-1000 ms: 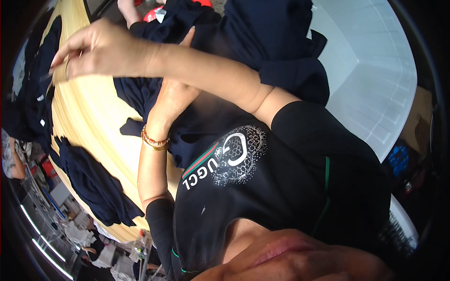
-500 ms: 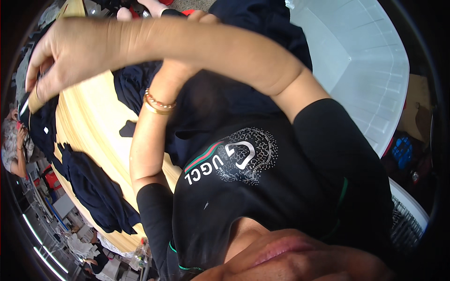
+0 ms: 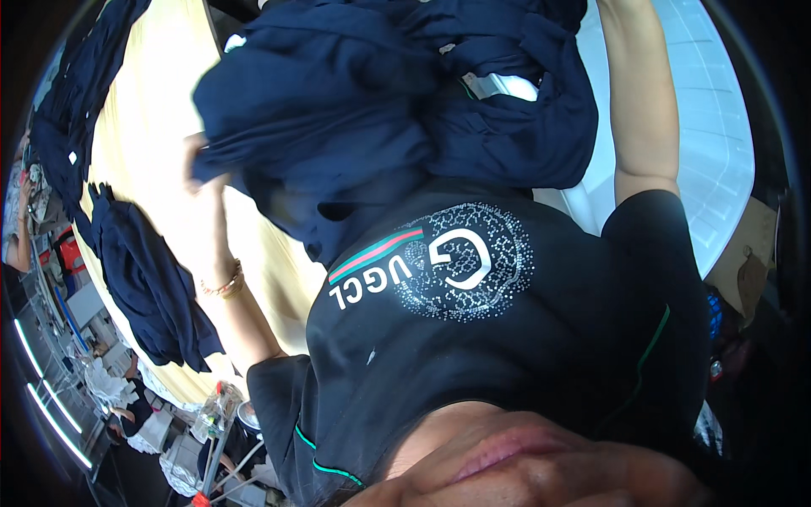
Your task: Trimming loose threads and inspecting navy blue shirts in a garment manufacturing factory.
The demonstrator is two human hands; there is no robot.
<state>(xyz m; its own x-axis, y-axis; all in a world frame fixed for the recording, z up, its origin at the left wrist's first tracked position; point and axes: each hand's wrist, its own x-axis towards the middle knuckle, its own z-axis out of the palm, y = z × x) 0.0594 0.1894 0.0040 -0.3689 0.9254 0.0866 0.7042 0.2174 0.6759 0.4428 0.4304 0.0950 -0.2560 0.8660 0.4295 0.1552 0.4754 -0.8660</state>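
A large bunched navy garment [image 3: 321, 93] spans the upper middle, in front of my chest. My left hand [image 3: 201, 165], with bracelets at its wrist, is at the garment's left edge; it is smeared by motion, but its fingers look closed around the cloth. My right forearm [image 3: 640, 93] runs up past the garment's right side. That hand lies beyond the upper edge of the picture. Toward the garment's right part, a gap in the folds shows something white [image 3: 507, 87] with a pale label-like piece beside it.
A large white plastic tub [image 3: 714, 110] stands at the right, cardboard [image 3: 743, 262] beyond it. On the pale wooden table [image 3: 160, 110] at the left lies another navy garment [image 3: 148, 279]; more navy cloth [image 3: 76, 110] hangs along its far-left edge. Other people work in the left background.
My right arm has swung from across the left side over to the right. My left hand has moved left and down, and the navy cloth is now spread higher across the middle.
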